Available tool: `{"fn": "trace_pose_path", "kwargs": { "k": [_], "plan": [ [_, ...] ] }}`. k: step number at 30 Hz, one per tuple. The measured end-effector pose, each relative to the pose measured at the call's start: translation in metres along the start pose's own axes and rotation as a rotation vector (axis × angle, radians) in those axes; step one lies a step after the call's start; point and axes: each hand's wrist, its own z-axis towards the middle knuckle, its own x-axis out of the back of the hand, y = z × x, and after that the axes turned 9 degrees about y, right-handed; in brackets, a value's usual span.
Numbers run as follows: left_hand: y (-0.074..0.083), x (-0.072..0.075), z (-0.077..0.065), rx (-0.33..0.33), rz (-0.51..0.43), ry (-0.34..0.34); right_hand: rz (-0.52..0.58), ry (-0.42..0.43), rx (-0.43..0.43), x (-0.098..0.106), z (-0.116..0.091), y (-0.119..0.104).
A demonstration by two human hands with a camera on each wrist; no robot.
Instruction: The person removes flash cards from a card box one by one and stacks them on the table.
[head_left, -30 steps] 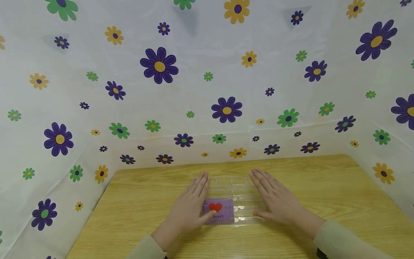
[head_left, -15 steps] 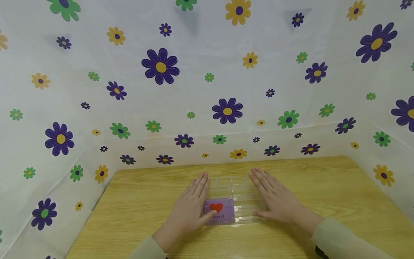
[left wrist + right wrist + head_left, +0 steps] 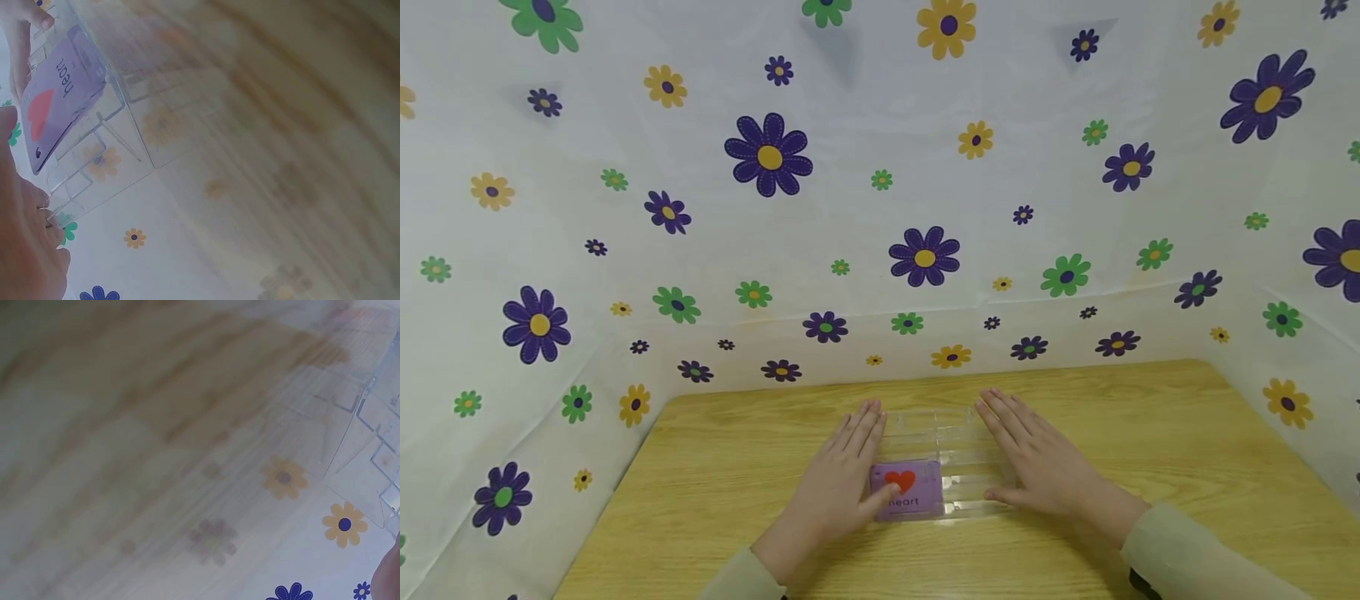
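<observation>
A clear plastic stepped stand with tiers on two sides sits on the table between both hands. On its front left tier leans a purple card with a red heart and the word "heart"; in the left wrist view, the card looks like a small stack. My left hand lies along the stand's left side, fingers straight, thumb over the card's left part. Along the right side my right hand has straight fingers too, its thumb near the front tiers. Only a bit of the right hand shows in the right wrist view.
The wood-grain table extends on all sides of the stand. Behind it and at both sides hangs a white sheet printed with purple, yellow and green flowers.
Both hands and the stand keep their places. The left thumb has shifted slightly left, so the word on the card shows more fully.
</observation>
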Motion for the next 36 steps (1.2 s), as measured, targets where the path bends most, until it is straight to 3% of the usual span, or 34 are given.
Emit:
{"fn": "trace_pose_path", "kwargs": {
  "k": [4, 13, 19, 26, 36],
  "plan": [
    [-0.003, 0.0, 0.001, 0.007, -0.033, -0.005, 0.007, -0.01, -0.008, 0.0, 0.0, 0.001],
    [-0.009, 0.001, -0.004, 0.044, -0.081, 0.093, -0.019, 0.0, 0.009, 0.0, 0.001, 0.001],
    [-0.013, 0.004, -0.008, 0.107, -0.159, 0.145, -0.016, -0.006, 0.007, 0.0, 0.001, 0.001],
    [-0.014, 0.007, -0.013, 0.157, -0.182, 0.187, -0.001, -0.024, -0.009, -0.001, 0.001, 0.001],
    [-0.012, 0.007, -0.018, 0.289, -0.235, 0.203, -0.004, -0.023, -0.013, -0.001, 0.0, 0.0]
  ]
}}
